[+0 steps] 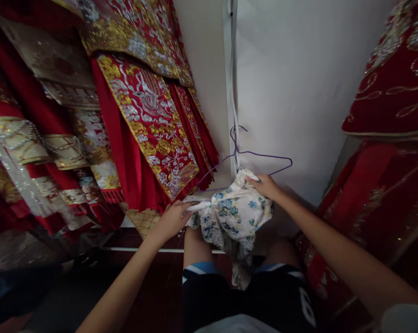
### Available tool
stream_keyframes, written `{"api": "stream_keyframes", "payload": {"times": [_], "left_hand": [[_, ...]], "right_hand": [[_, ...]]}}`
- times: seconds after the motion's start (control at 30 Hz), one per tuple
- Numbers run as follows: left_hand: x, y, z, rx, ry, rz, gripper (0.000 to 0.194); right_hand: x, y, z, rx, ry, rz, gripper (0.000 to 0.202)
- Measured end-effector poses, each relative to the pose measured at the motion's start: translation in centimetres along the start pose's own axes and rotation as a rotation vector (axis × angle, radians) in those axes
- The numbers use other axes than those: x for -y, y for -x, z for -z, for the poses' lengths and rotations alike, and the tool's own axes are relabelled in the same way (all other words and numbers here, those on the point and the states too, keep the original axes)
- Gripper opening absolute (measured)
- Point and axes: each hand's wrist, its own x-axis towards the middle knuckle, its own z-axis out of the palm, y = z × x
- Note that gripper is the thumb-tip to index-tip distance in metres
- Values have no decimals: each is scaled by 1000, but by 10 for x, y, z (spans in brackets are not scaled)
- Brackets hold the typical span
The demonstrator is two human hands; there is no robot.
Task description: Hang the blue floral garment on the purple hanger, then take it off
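Below the purple hanger (237, 151), head view, sole entry:

Step in hand: a floral garment (236, 208) being held up and spread between two hands; I judge it to be handling or straightening of the cloth. Next move, in my judgement, calls for both grips kept, the bunched folds eased apart, and the cloth kept from snagging on the hanger's wire.

Item, floral garment: white ground, blue and yellow print, crumpled; upper edge overlapping the hanger's lower bar in my view, the rest drooping below it. Whether the wire passes through the cloth, I cannot tell.

Item, left hand (174, 217): below the hanger's left end, fingers closed on a white strip at the garment's left edge.

Item, right hand (266, 186): below the hanger's right arm, pinching the garment's upper edge. Cloth touching both hands, its bulk between and beneath them.

Surroundings: red embroidered costume (153, 120), left of the hanger; pale wall (281, 83), behind it; red beaded cloth (389, 92), well to its right; dark shorts (209, 300), below it. Hanger's support: not clear to me.
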Motion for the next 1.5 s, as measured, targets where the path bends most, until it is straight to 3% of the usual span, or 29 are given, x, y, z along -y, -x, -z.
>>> {"api": "stream_keyframes", "payload": {"times": [0.2, 0.37, 0.6, 0.83, 1.07, 1.27, 1.4, 1.5], "left_hand": [[-15, -20, -14, -167, 236, -26, 17], [-22, -53, -30, -261, 414, 39, 12], [10, -88, -47, -203, 488, 194, 8], [15, -88, -59, -122, 511, 208, 5], [-8, -77, -42, -340, 443, 136, 2], [-50, -95, -31, -355, 621, 16, 8], [-77, -115, -25, -416, 295, -101, 14], [-77, -129, -25, -468, 190, -94, 13]], "right_hand": [[10, 25, 37, 7, 83, -20, 51], [20, 39, 39, 19, 14, -77, 50], [22, 44, 30, -87, 67, -41, 51], [19, 51, 25, -182, -21, -9, 47], [17, 52, 19, -130, -45, -19, 45], [26, 56, 16, -30, -26, -12, 45], [34, 63, 10, 31, -40, 1, 48], [35, 65, 10, 66, -59, 7, 47]]}}
